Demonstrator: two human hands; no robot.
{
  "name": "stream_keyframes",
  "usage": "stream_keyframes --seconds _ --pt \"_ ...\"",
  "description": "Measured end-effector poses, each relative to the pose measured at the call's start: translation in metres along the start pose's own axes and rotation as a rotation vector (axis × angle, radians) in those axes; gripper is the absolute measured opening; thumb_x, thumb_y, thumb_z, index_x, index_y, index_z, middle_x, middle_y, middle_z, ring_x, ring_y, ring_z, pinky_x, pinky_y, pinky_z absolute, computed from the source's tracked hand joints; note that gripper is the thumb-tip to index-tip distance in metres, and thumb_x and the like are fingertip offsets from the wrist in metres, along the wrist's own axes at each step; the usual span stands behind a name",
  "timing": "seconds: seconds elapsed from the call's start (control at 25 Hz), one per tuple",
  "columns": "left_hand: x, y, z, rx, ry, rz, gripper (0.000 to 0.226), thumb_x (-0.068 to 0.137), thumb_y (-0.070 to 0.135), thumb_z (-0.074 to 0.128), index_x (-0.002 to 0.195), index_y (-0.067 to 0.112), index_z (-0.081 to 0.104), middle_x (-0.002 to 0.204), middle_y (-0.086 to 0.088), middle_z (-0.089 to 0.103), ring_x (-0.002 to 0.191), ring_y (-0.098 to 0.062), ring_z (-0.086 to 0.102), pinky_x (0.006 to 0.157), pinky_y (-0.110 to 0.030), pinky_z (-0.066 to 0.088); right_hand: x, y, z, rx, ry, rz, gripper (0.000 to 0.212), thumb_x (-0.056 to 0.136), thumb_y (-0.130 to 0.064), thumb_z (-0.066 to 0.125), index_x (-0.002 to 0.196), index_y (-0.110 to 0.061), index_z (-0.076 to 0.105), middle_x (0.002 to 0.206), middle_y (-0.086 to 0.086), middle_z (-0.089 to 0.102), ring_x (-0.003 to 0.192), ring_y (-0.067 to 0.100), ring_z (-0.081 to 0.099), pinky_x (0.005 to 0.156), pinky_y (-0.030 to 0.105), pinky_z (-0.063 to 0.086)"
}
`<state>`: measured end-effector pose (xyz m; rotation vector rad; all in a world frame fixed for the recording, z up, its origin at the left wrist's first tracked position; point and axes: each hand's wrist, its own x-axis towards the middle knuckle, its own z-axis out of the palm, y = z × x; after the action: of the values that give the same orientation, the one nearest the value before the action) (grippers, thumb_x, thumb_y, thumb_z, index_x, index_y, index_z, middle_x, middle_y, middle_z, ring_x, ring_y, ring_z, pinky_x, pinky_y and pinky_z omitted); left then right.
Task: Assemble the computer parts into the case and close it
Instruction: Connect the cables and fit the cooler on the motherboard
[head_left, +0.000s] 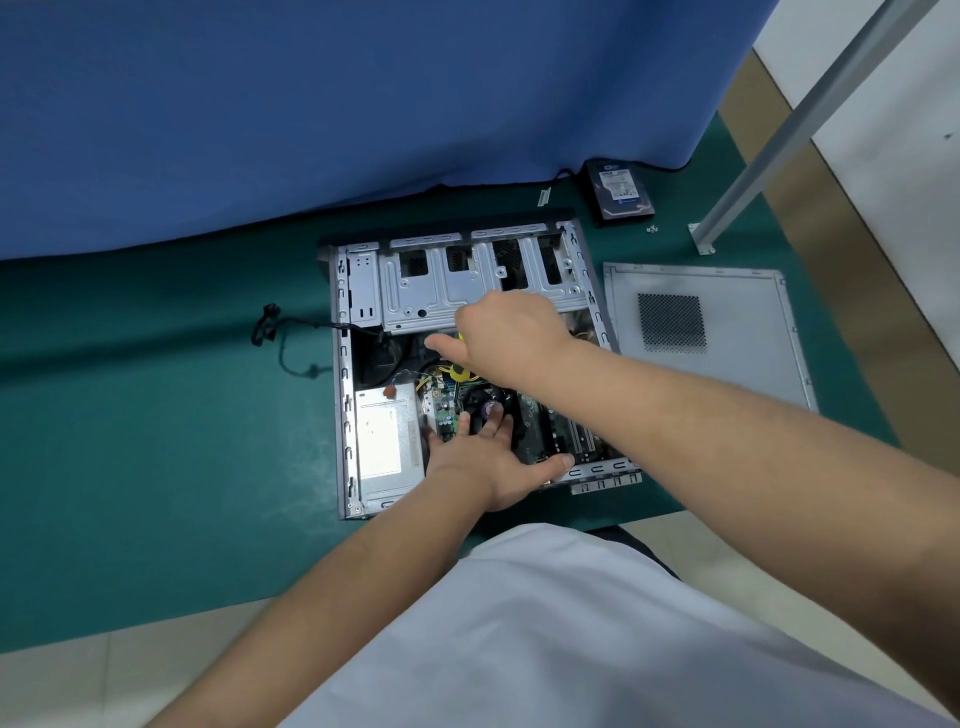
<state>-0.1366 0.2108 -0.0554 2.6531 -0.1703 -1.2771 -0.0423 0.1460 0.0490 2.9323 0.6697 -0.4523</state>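
Head view: the left hand (480, 457) lies flat and relaxed on the CPU fan (488, 402), steadying it, while the right hand (506, 325) grips a yellow-handled screwdriver (460, 371) inside the open case (467, 291) on the desk (156, 415); the side panel (727, 364) waits alongside.

Repair workbench: green mat (156, 415), blue curtain (311, 104), metal frame post (779, 140).
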Motion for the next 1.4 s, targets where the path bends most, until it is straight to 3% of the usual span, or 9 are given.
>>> stream_keyframes --seconds 0.16,0.36,0.52,0.68,0.84,1.0,1.16,1.28,1.4 --pt "0.0 0.0 -0.001 0.01 -0.011 -0.004 0.13 0.054 0.107 0.004 0.162 0.034 -0.001 0.167 0.019 -0.014 0.156 -0.027 -0.009 0.117 -0.07 -0.001 0.007 0.007 -0.009 0.039 -0.068 -0.107 0.063 0.097 -0.074 0.038 0.089 -0.017 0.063 0.082 0.002 0.055 0.073 0.025 0.056 0.057 0.033 0.038" --pt "0.0 0.001 -0.001 0.01 -0.025 -0.011 0.132 0.052 0.108 0.003 0.162 0.034 -0.001 0.166 0.02 -0.016 0.156 -0.026 -0.01 0.117 -0.069 0.001 0.011 0.02 -0.027 0.053 -0.207 -0.4 0.039 0.098 -0.028 0.063 0.137 -0.036 0.059 0.126 0.0 0.058 0.113 0.024 0.058 0.088 0.041 0.053" --pt "0.0 0.0 -0.001 -0.006 -0.016 -0.005 0.13 0.054 0.107 0.005 0.162 0.035 -0.001 0.167 0.02 -0.015 0.156 -0.026 -0.01 0.117 -0.067 0.0 0.006 0.012 -0.021 0.07 -0.11 -0.246 0.024 0.096 -0.042 0.065 0.11 -0.023 0.069 0.087 0.0 0.052 0.098 0.03 0.06 0.07 0.035 0.047" --pt "-0.001 -0.001 0.0 0.005 -0.017 0.001 0.129 0.055 0.107 0.005 0.162 0.034 -0.002 0.167 0.019 -0.014 0.156 -0.026 -0.01 0.117 -0.068 -0.002 -0.001 -0.002 -0.01 -0.097 -0.009 -0.068 0.064 0.102 -0.067 0.034 0.062 -0.018 0.042 0.062 -0.001 0.039 0.055 0.022 0.04 0.05 0.029 0.024" --pt "0.0 -0.002 -0.001 -0.006 -0.002 0.006 0.13 0.054 0.107 0.005 0.162 0.034 -0.001 0.167 0.02 -0.014 0.156 -0.026 -0.01 0.118 -0.066 0.006 -0.003 0.002 -0.013 -0.06 -0.06 -0.177 0.058 0.099 -0.068 0.041 0.094 -0.015 0.064 0.082 0.002 0.054 0.068 0.024 0.053 0.052 0.031 0.03" --pt "0.001 -0.001 -0.001 -0.042 -0.021 -0.002 0.134 0.052 0.109 0.006 0.162 0.033 -0.002 0.166 0.021 -0.014 0.156 -0.025 -0.012 0.12 -0.055 0.021 -0.001 0.016 -0.021 0.037 -0.19 -0.392 0.036 0.098 -0.024 0.065 0.133 -0.029 0.059 0.125 0.0 0.055 0.101 0.025 0.06 0.071 0.035 0.049" --pt "0.002 -0.002 -0.001 -0.047 -0.022 0.009 0.132 0.054 0.108 0.008 0.162 0.032 -0.002 0.167 0.019 -0.013 0.156 -0.027 -0.012 0.122 -0.051 0.018 -0.005 0.01 -0.019 0.025 -0.105 -0.322 0.024 0.098 -0.036 0.062 0.117 -0.022 0.066 0.096 0.0 0.06 0.088 0.026 0.062 0.059 0.031 0.044" --pt "0.003 -0.002 0.0 -0.069 -0.019 0.02 0.131 0.056 0.107 0.013 0.162 0.033 -0.003 0.168 0.017 -0.009 0.156 -0.028 -0.012 0.122 -0.049 0.018 -0.007 -0.006 -0.004 0.032 -0.025 -0.141 0.052 0.103 -0.06 0.04 0.088 -0.015 0.062 0.066 -0.002 0.04 0.06 0.023 0.045 0.048 0.029 0.021" --pt "0.003 -0.002 0.001 -0.078 -0.014 0.021 0.13 0.056 0.107 0.014 0.162 0.033 -0.004 0.168 0.017 -0.007 0.155 -0.028 -0.013 0.123 -0.048 0.016 -0.005 -0.011 0.003 -0.003 0.033 -0.054 0.065 0.102 -0.068 0.028 0.081 -0.016 0.06 0.064 -0.001 0.041 0.056 0.021 0.041 0.049 0.03 0.022"
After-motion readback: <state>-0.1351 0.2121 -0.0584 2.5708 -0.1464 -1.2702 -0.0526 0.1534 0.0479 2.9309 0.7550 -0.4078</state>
